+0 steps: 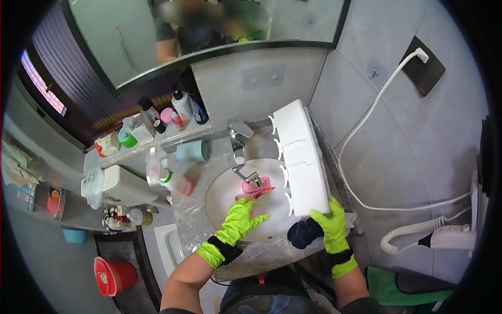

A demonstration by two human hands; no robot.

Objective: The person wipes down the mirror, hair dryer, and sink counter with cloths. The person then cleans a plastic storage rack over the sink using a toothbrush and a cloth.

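Observation:
My left hand (241, 220), in a bright green rubber glove, reaches into the white sink basin (217, 201) with its thumb and fingers apart. Its fingertips are close to a pink perforated basket (259, 184) and a thin red-pink item (265, 192) under the faucet (239, 152); whether they touch is unclear. In a matching glove, my right hand (329, 222) grips the near end of a long white plastic rack (300, 157) with hooks along its left side. The rack is tilted over the basin's right side. Beside that hand is a dark cloth (305, 234) at the counter's front edge.
Bottles and a blue cup (192, 151) stand left of the sink, with more toiletries on the ledge (201, 127) behind. A mirror (209, 31) hangs above. At right are a white cord (342, 152) and a hair dryer (449, 237). A red bucket (119, 277) sits lower left.

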